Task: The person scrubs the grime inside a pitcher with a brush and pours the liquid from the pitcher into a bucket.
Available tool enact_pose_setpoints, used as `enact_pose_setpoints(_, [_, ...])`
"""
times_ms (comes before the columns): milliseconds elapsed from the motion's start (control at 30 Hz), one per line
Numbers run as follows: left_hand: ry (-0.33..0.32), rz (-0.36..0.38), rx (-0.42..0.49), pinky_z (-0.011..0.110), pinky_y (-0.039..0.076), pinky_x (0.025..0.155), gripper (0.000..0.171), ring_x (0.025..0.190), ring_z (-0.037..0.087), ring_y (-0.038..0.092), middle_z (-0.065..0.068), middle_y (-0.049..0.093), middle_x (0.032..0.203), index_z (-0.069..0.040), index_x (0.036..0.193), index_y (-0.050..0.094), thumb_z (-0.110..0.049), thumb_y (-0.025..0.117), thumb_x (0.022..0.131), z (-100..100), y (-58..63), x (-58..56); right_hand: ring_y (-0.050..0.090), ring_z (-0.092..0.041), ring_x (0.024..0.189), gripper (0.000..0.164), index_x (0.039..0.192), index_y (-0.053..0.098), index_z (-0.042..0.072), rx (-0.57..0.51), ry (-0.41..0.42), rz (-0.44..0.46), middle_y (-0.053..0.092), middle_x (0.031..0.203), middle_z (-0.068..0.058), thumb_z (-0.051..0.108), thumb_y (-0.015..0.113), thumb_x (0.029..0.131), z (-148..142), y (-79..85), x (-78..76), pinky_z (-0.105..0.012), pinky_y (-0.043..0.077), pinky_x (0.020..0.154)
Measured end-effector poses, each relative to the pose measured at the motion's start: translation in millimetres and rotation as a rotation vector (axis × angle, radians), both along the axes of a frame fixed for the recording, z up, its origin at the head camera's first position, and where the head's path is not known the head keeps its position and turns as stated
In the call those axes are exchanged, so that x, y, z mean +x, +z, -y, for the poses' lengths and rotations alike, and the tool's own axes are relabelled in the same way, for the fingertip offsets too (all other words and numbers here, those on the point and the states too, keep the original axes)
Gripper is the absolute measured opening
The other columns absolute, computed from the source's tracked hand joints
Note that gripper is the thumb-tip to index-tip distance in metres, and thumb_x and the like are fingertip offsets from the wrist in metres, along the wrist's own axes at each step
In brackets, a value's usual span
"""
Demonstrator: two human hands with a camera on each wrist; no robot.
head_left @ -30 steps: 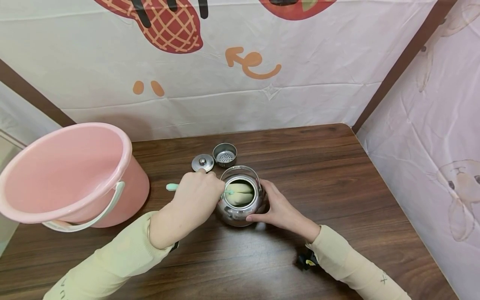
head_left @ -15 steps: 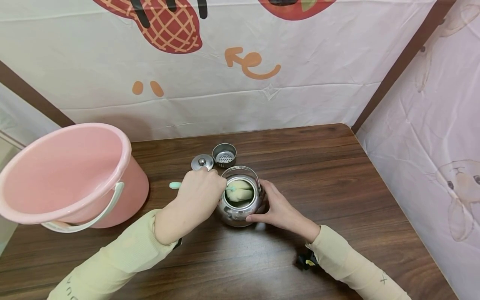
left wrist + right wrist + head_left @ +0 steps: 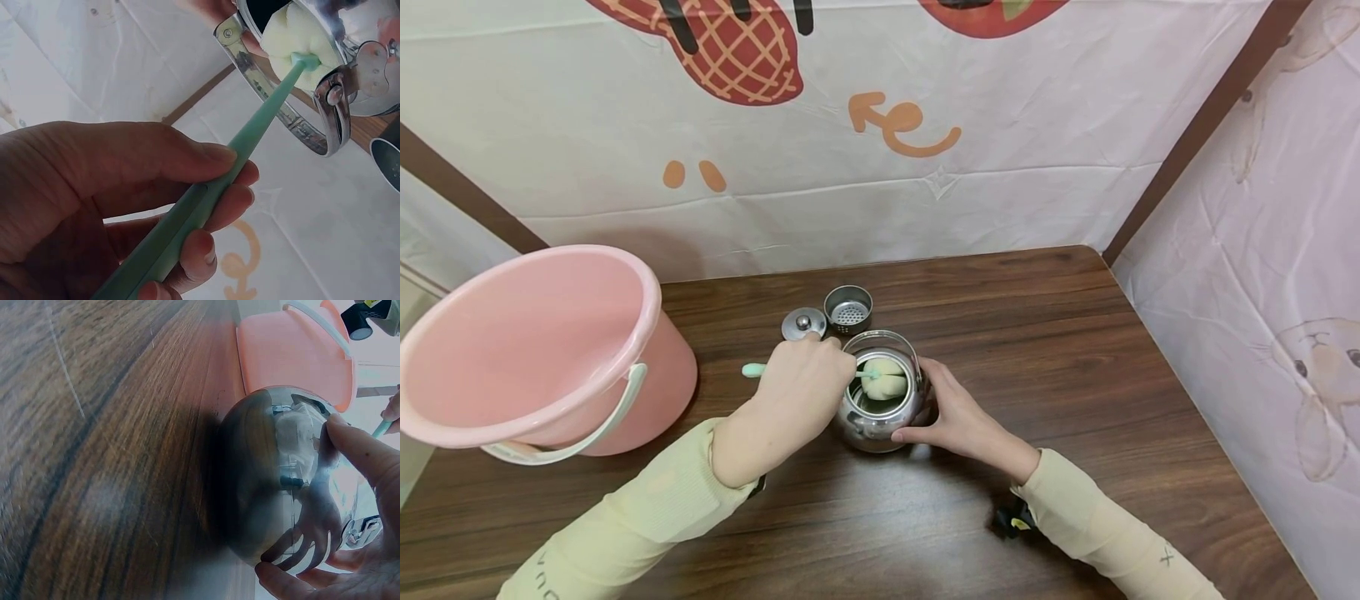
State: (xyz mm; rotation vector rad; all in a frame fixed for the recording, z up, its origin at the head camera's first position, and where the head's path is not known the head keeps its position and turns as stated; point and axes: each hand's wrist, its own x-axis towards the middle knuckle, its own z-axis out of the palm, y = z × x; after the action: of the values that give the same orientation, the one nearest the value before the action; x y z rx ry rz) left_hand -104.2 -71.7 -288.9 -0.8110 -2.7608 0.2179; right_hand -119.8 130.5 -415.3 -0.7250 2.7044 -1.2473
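Observation:
My left hand point(image 3: 801, 383) holds a sponge brush by its mint-green handle point(image 3: 187, 228), thumb on one side and fingers curled under it. The pale, lobed sponge head point(image 3: 884, 380) sits inside the mouth of a shiny steel teapot point(image 3: 868, 432), toward the right side of the opening. The teapot stands on the table with its wire carrying handle point(image 3: 882, 334) raised behind the mouth. My right hand point(image 3: 964, 419) grips the pot's round side, thumb at the front and fingers spread around the far side. In the right wrist view, thumb point(image 3: 359, 447) and fingertips press the mirror-like wall.
Behind the pot lie its knobbed lid point(image 3: 804, 323) and a perforated strainer cup point(image 3: 848, 310). A large pink bucket point(image 3: 673, 367) with a pale handle stands at the left. A fabric backdrop point(image 3: 820, 225) hangs behind the wooden table point(image 3: 1037, 333).
The sponge head has shifted up and slightly right inside the teapot's mouth. My left hand and the brush handle have moved a little right. The right hand and pot stay in place.

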Motion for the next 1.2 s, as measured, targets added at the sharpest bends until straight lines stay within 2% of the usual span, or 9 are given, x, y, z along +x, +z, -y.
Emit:
enact_pose_setpoints(167, [-0.001, 0.013, -0.008, 0.036, 0.043, 0.042, 0.016, 0.055, 0.021, 0.05, 0.006, 0.055, 0.059, -0.012, 0.058, 0.062, -0.001, 0.067, 0.068, 0, 0.3, 0.6, 0.041, -0.021, 0.12, 0.091, 0.133, 0.034, 0.005, 0.009, 0.001, -0.003, 0.042, 0.13, -0.01, 0.038, 0.081, 0.062, 0, -0.2, -0.3, -0.039, 0.034, 0.099])
enact_pose_setpoints(600, [-0.054, -0.024, 0.032, 0.038, 0.043, 0.041, 0.018, 0.052, 0.022, 0.052, 0.005, 0.055, 0.056, -0.011, 0.053, 0.059, 0.002, 0.066, 0.064, 3, -1.2, 0.8, 0.042, -0.02, 0.119, 0.09, 0.133, 0.035, 0.005, 0.009, -0.007, 0.004, 0.043, 0.129, -0.009, 0.038, 0.081, 0.062, 1, -0.3, -0.2, -0.039, 0.035, 0.099])
enact_pose_setpoints(1200, [-0.078, 0.064, 0.048, 0.038, 0.039, 0.039, 0.027, 0.05, 0.021, 0.052, 0.001, 0.052, 0.055, -0.015, 0.047, 0.047, 0.001, 0.063, 0.062, 11, 7.4, 3.5, 0.041, -0.019, 0.12, 0.092, 0.134, 0.035, 0.005, 0.005, -0.004, 0.009, 0.042, 0.13, -0.008, 0.038, 0.081, 0.062, 2, 0.5, 0.2, -0.038, 0.034, 0.1])
